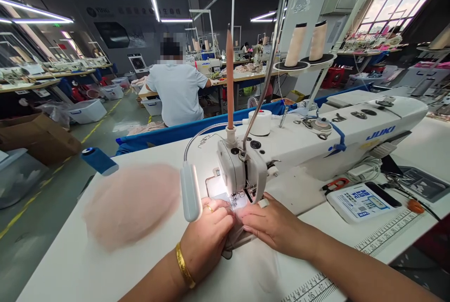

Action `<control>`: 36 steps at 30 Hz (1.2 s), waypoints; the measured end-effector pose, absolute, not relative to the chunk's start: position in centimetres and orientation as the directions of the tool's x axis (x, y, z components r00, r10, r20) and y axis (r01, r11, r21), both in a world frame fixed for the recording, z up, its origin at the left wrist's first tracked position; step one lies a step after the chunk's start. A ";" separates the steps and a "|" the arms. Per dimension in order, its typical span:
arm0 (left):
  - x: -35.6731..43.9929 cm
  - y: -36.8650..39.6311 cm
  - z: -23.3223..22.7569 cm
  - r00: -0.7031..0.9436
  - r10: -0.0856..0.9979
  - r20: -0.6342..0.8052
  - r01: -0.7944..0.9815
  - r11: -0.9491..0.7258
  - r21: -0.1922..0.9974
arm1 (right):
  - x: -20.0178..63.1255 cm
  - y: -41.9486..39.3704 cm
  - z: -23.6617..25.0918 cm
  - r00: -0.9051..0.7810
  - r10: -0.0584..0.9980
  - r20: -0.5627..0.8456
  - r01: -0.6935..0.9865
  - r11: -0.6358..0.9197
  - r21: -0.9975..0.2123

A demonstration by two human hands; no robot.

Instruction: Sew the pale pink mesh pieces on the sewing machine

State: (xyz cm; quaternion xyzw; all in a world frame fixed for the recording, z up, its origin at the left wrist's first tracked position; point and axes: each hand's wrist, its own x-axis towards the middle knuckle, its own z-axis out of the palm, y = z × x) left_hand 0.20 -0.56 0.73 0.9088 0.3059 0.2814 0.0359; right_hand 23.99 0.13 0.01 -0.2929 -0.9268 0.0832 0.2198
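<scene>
My left hand (212, 229) lies just left of the needle area of a white sewing machine (242, 170), its fingers curled together on a sheer pale pink fabric (240, 232). From the other side my right hand (276, 223) pinches the same fabric close to the presser foot. Part of that cloth hangs over the table edge of the machine bed toward me and is hard to see against the white. A lamp (191, 192) on a bendy stalk lights the needle, which my fingers partly hide. Left of the lamp rests a soft pile of pale pink sheer fabric (133, 203).
A blue thread cone (100, 161) lies at the table's left edge. To the right sit a white-and-blue box (362, 202), red-handled snips (335, 184) and scissors (397, 182). Two thread cones stand on a rack (304, 65) behind. A person (177, 88) sits ahead, facing away.
</scene>
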 end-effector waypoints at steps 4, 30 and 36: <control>0.2 -0.7 0.6 0.676 0.557 0.483 0.539 -0.820 0.191 | 24.1 0.0 0.1 -0.740 0.560 0.374 0.529 0.827 -0.192; -0.1 -0.2 0.5 0.690 0.501 0.523 0.524 -0.844 0.118 | 23.9 0.2 -0.2 -0.731 0.547 0.407 0.584 0.811 -0.042; -0.4 0.5 0.1 0.684 0.518 0.513 0.542 -0.832 0.118 | 23.8 0.6 -0.7 -0.707 0.565 0.424 0.601 0.797 -0.059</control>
